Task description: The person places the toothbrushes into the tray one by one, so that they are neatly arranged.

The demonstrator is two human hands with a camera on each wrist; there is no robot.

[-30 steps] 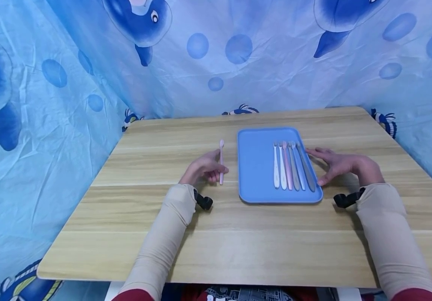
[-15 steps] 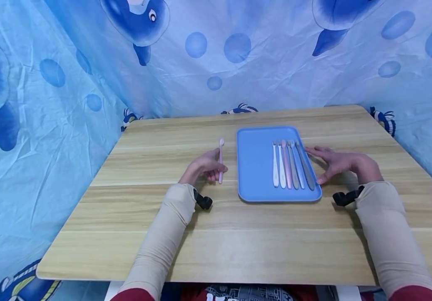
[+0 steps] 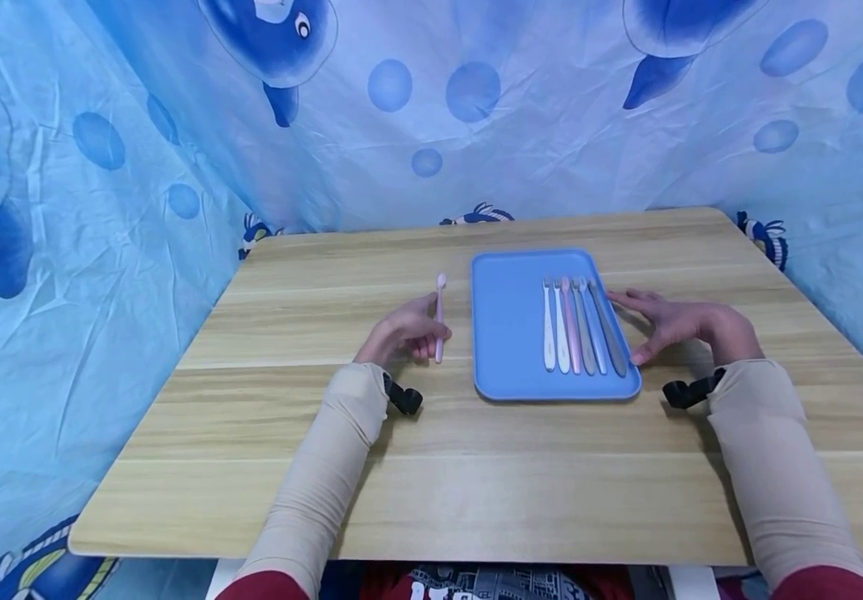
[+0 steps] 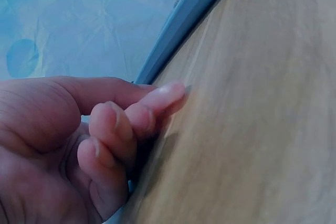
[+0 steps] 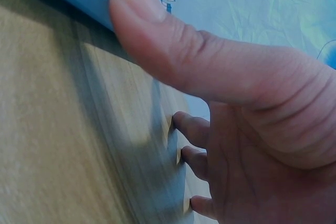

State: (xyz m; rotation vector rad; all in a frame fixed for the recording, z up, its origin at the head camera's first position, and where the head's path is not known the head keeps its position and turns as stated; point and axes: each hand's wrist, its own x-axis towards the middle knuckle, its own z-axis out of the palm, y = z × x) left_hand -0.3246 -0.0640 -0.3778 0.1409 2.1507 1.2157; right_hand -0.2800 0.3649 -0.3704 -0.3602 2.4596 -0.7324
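Note:
Left of the blue tray (image 3: 508,333), my left hand (image 3: 408,329) pinches a slim pink spoon (image 3: 440,310) between thumb and fingers. The spoon stands parallel to the tray's side, its small oval head pointing away from me. In the left wrist view the curled fingers hide it. My right hand (image 3: 682,323) rests at the tray's right rim, thumb and fingers spread, the thumb touching the edge. On the tray's right half lie several slim utensils side by side: white forks (image 3: 562,329), a pink one (image 3: 571,329), a blue one (image 3: 596,329) and grey ones (image 3: 608,329).
The tray stands on a wood-grain table (image 3: 521,475), towards its back. Behind the table hangs a blue curtain (image 3: 551,167) printed with sea animals and bubbles. A black wrist mount (image 3: 404,398) sits by the left wrist, another by the right.

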